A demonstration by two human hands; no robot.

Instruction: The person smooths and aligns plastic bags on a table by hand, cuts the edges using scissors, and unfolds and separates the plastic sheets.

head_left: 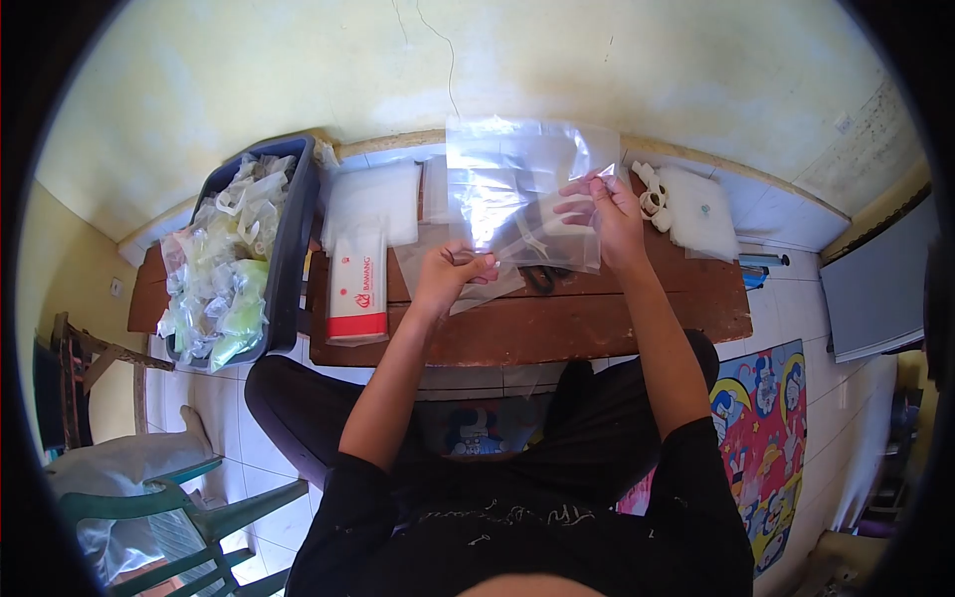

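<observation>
A large clear plastic bag (507, 179) is held up over the low brown table (497, 328). My left hand (455, 277) pinches its lower left corner, thumb and fingers pressed together. At the bag's right side my right hand (604, 207) grips the edge between thumb and finger, the other fingers spread behind the film. Scissors with dark handles (542, 281) lie under the bag, their blades seen through it. Another clear sheet (423, 261) lies on the table by my left hand. The red and white BAWANG pack (358, 289) is further left.
A dark bin (288, 259) full of plastic bags stands at the left. White stacks lie at the table's back left (373, 204) and right (696, 209). A green chair (209, 517) is at lower left, a colourful mat (766, 438) at right.
</observation>
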